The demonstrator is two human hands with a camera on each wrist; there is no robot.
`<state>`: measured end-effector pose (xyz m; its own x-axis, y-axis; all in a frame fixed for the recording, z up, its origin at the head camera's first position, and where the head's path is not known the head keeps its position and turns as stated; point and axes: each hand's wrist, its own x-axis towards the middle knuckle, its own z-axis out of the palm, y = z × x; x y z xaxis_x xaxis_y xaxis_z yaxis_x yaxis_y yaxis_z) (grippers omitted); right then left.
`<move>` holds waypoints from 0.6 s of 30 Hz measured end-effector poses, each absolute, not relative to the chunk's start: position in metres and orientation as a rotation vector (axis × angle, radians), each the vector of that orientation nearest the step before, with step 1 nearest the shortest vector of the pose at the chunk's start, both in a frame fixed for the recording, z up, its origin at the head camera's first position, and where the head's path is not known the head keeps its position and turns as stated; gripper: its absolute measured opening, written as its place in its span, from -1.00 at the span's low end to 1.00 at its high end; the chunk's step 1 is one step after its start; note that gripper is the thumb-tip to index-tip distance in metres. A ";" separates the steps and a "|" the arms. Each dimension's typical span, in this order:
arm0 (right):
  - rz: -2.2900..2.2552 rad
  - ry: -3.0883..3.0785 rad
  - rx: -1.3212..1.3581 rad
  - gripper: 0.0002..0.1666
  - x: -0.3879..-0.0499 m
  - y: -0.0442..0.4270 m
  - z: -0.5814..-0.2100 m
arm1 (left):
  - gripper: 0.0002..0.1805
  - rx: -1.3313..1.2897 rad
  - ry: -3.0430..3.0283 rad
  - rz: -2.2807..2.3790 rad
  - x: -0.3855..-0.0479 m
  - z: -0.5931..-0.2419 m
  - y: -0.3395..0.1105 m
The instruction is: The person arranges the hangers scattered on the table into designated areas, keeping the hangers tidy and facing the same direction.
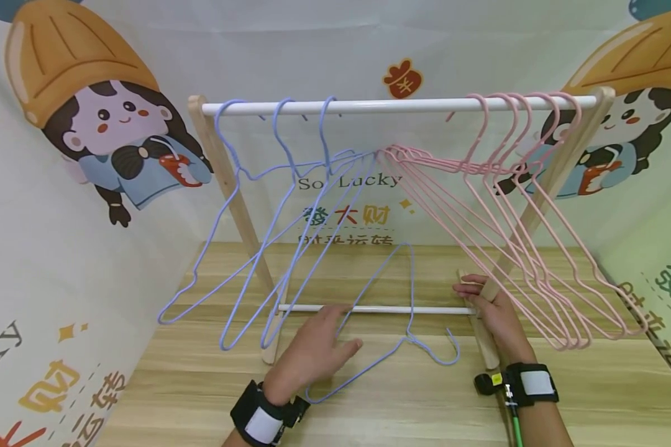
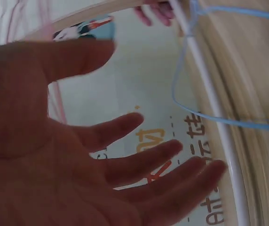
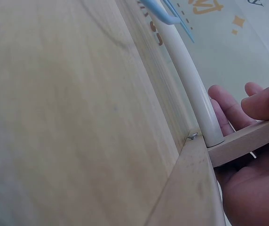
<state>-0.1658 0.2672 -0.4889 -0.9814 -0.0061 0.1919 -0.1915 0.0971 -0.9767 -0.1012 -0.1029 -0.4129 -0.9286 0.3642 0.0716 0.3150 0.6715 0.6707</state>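
My left hand (image 1: pixel 315 347) is held with its fingers spread and nothing in them, above the near left part of a loose blue clothes hanger (image 1: pixel 410 338). That hanger lies across the low white rod (image 1: pixel 442 310) of a small clothes rack, its hook toward the right. My right hand (image 1: pixel 500 316) grips the rack's right wooden post (image 3: pixel 247 141) near its foot, thumb on one side and fingers on the other. Three blue hangers (image 1: pixel 250 273) hang at the left of the top rod (image 1: pixel 391 107). Several pink hangers (image 1: pixel 528 236) hang bunched at its right.
The rack's left wooden post (image 1: pixel 229 180) stands on a wood-grain tabletop (image 1: pixel 414 410). A printed cloth (image 1: pixel 291 49) with cartoon figures and lettering covers the back and sides. The pink hangers' lower ends jut forward over my right forearm.
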 end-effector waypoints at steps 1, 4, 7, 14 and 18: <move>2.013 -2.218 0.198 -0.60 -0.166 0.267 -0.488 | -0.28 0.603 2.846 1.019 -0.099 -0.416 -0.101; 2.028 -2.215 0.190 -0.60 -0.165 0.266 -0.486 | -0.27 0.659 2.939 0.856 -0.096 -0.439 -0.098; 2.046 -2.230 0.177 -0.60 -0.164 0.266 -0.486 | -0.23 0.638 3.033 0.736 -0.106 -0.491 -0.098; 2.076 -2.235 0.232 -0.56 -0.170 0.274 -0.503 | -0.22 0.638 3.080 0.536 -0.088 -0.472 -0.087; 2.094 -2.216 0.221 -0.56 -0.171 0.275 -0.504 | -0.30 0.688 3.151 0.489 -0.096 -0.506 -0.087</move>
